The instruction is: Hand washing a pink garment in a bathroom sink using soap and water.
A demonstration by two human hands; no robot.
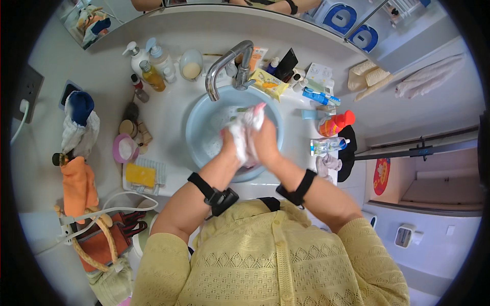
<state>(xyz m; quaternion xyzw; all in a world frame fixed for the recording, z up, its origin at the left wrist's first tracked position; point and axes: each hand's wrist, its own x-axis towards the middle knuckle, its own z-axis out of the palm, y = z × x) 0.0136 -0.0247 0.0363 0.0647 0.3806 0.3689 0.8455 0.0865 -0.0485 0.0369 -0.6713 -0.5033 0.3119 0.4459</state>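
Both hands are together over a light blue basin (193, 137) of sudsy water, closed on a wet, foam-covered cloth (247, 125) that looks white with a pink end. My left hand (230, 148) grips its left side, with the fingers partly covered by suds. From the right, my right hand (265, 143) wraps round the same cloth, and a pink tip sticks up above it. The lower part of the cloth hangs near the basin's near wall. Beyond the hands, a chrome faucet (224, 64) arches over the far left of the basin; I see no water running.
Pump bottles (162, 64) and a yellow-amber bottle (152, 76) stand at the back left. A yellow packet (269, 84) lies behind the basin. On the right are a red-orange bottle (334, 124) and a toothpaste tube (326, 146). A yellow sponge (140, 175) rests at the left front.
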